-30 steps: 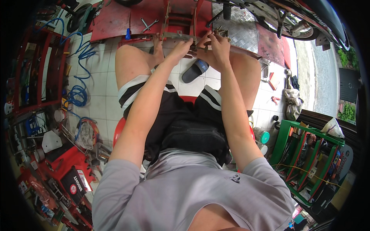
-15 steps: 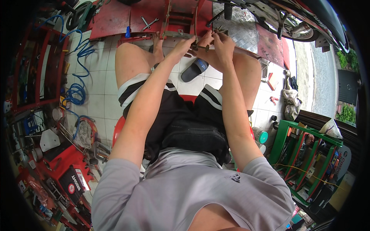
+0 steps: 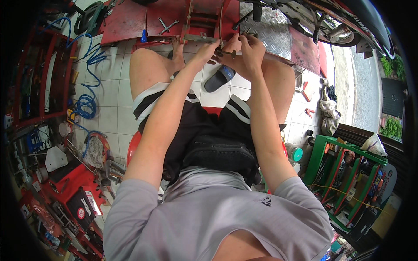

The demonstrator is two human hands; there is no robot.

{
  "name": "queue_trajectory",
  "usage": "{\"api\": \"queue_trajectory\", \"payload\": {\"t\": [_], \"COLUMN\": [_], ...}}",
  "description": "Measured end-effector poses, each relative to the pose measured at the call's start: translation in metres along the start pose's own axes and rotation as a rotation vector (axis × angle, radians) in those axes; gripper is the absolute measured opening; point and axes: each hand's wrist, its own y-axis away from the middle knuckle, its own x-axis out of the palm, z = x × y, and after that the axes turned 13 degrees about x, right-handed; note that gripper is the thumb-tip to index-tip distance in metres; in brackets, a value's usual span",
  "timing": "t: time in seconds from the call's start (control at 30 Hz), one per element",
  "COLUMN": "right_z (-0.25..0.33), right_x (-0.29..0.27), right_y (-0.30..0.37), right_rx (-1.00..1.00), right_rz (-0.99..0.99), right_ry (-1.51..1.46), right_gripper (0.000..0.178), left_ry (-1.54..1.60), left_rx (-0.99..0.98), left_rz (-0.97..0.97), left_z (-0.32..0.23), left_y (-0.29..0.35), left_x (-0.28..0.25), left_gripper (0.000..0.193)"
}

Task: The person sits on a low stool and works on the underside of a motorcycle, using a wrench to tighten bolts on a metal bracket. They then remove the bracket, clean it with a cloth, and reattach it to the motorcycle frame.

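Both my arms reach forward to the front edge of a red metal work platform (image 3: 124,24). My left hand (image 3: 205,54) is closed around a small dark metal part (image 3: 226,54), which has a rod-like piece sticking out toward the right. It sits beside the lower end of an upright red metal frame (image 3: 203,21). Just to the right, my right hand (image 3: 252,51) is closed with fingertips pinched together, near a bare foot. What those fingertips hold is too small to make out. A black slide sandal (image 3: 220,79) lies on the tiles below the hands.
Two wrenches (image 3: 167,27) and a blue-handled screwdriver (image 3: 144,35) rest at the platform. A motorcycle (image 3: 339,26) stands at the upper right, over a diamond-plate panel (image 3: 276,37). A coiled blue hose (image 3: 86,106) hangs at left. A green rack (image 3: 317,161) stands at right.
My right hand's fingers have shifted slightly around their pinch. The metal part and my left hand stay almost where they were.
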Motion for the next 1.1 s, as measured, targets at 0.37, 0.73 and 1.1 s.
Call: {"api": "queue_trajectory", "payload": {"t": [0.37, 0.73, 1.1], "right_z": [0.003, -0.031, -0.061], "right_x": [-0.003, 0.003, 0.017], "right_y": [0.004, -0.013, -0.028], "right_rx": [-0.132, -0.303, 0.355], "right_rz": [-0.003, 0.069, 0.363], "right_ry": [0.169, 0.329, -0.293], "right_gripper": [0.026, 0.025, 0.031], "left_ry": [-0.002, -0.002, -0.483], "left_rx": [0.055, 0.029, 0.209], "left_rz": [-0.040, -0.012, -0.091], "left_z": [0.002, 0.001, 0.009], "left_y": [0.001, 0.001, -0.007], "left_x": [0.002, 0.001, -0.001], "left_gripper": [0.052, 0.051, 0.029]}}
